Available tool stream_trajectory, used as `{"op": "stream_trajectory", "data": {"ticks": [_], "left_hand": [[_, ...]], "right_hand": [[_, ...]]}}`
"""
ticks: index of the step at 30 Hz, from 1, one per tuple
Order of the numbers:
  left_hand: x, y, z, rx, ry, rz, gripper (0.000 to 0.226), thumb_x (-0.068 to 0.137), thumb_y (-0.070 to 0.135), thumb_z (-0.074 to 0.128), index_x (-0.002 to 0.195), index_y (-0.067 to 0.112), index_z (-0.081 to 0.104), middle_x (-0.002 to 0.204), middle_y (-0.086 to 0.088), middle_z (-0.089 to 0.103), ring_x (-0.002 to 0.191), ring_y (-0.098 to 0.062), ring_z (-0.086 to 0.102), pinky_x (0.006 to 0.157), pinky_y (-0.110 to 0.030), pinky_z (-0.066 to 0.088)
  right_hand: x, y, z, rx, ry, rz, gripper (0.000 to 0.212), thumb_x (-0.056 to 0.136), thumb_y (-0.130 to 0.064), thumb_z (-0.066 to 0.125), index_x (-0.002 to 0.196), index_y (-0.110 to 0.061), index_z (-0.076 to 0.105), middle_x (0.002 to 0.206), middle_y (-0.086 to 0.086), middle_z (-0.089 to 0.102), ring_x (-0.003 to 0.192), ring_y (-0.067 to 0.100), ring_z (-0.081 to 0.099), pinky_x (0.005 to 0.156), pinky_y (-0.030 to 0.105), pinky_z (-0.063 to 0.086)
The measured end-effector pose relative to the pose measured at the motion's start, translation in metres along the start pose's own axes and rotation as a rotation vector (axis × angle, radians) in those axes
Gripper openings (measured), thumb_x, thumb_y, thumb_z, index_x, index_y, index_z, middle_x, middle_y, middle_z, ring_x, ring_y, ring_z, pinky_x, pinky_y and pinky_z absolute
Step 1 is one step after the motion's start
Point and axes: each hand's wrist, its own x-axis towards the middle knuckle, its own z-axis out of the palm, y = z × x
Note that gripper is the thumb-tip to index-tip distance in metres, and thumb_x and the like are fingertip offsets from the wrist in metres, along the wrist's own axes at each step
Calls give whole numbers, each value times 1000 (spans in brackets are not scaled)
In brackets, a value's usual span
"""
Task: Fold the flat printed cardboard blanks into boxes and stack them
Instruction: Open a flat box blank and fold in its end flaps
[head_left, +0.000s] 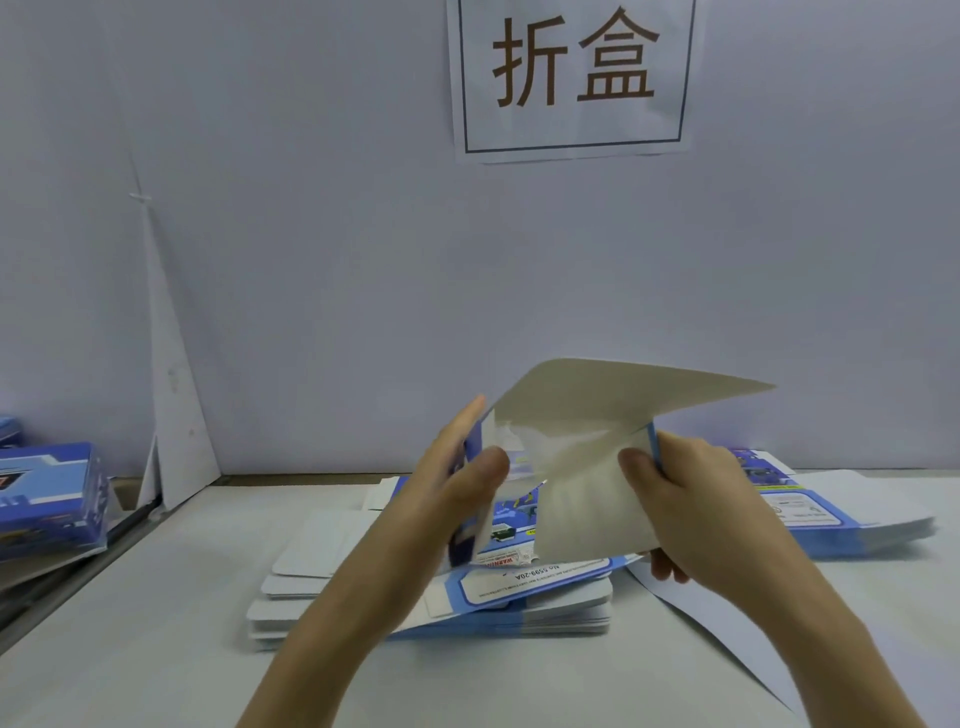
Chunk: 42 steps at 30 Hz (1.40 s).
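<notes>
Head cam | left hand (457, 483) and right hand (691, 499) both pinching a half-folded blank (587, 467), grey side up | over the flat stack (519, 597) on the table (156, 649)

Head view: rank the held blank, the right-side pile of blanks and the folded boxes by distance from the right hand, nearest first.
1. The held blank: gripped in the right hand, centre.
2. The pile of blanks: just beyond that hand, to the right.
3. The folded boxes: at the far left edge.
</notes>
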Motion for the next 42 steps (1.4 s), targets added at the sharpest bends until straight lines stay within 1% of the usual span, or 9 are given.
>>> {"op": "stream_trajectory", "data": {"ticks": [7, 14, 22, 25, 28, 31, 34, 37, 42], "left_hand": [[-31, -19, -16, 79, 0, 65, 22, 82, 57, 61, 102, 48, 61, 98, 18, 71, 89, -4, 68, 63, -9, 48], [-27, -23, -15, 934, 571, 149, 35, 103, 19, 32, 68, 17, 34, 73, -4, 57, 75, -26, 57, 57, -28, 28], [-24, -22, -15, 798, 732, 102, 41, 102, 25, 33, 61, 20, 33, 56, 2, 41, 61, -24, 43, 58, -33, 28], [-25, -21, -16, 725, 671, 243, 42, 101, 24, 40, 59, 21, 35, 48, 6, 40, 49, -12, 41, 47, -15, 32], [-29, -14, -15, 375, 518, 369, 20, 92, 47, 55, 106, 33, 58, 89, 24, 62, 75, 13, 58, 60, 2, 37], [-29, -16, -16, 105, 425, 497, 75, 74, 58, 64, 139, 47, 28, 137, 23, 44, 119, 18, 44, 83, 3, 38], [-31, -24, -7, 436, 318, 643, 102, 69, 58, 71, 147, 39, 9, 148, 24, 21, 135, 13, 25, 96, -10, 41], [-27, -35, 0, 731, 317, 605, 117, 62, 74, 65, 145, 37, -8, 157, 15, -14, 146, -5, -11, 115, -48, 27], [-20, -40, -11, 841, 237, 613, 92, 75, 62, 50, 143, 34, -6, 156, 16, 3, 146, -9, 13, 115, -25, 23]], "right_hand": [[-4, -11, 10, -210, 62, -138, 37, 100, -24, 35, 63, -16, 35, 49, -2, 37, 49, 19, 45, 50, 27, 34], [-5, -16, 30, -330, 74, -147, 18, 96, -20, 36, 80, -19, 30, 67, 5, 49, 64, 26, 41, 55, 34, 20], [-7, -15, 39, -268, 196, -298, 2, 94, -17, 41, 95, -19, 40, 51, -11, 28, 46, 6, 28, 46, 17, 29], [-7, -12, 40, -176, 205, -259, 24, 90, -15, 45, 112, -10, 55, 44, -4, 36, 45, 8, 40, 45, 18, 29], [-8, -12, 30, 333, 59, -51, 45, 84, -10, 50, 122, -33, 46, 49, 6, 60, 43, 21, 60, 41, 26, 46], [-3, -11, 22, 753, -8, 164, 6, 89, -5, 47, 94, -9, 49, 50, 17, 63, 38, 29, 59, 35, 26, 44], [-4, -16, 17, 990, -111, 297, 9, 94, -10, 48, 90, -3, 50, 61, 24, 67, 44, 28, 63, 36, 25, 45], [-7, -18, 16, 854, -176, 239, 19, 86, -21, 60, 77, -4, 58, 60, 13, 67, 42, 17, 55, 41, 23, 42], [-2, -5, 17, 431, -115, 183, 37, 80, -39, 66, 73, -3, 63, 54, -5, 57, 42, 4, 49, 56, 28, 38]]}}
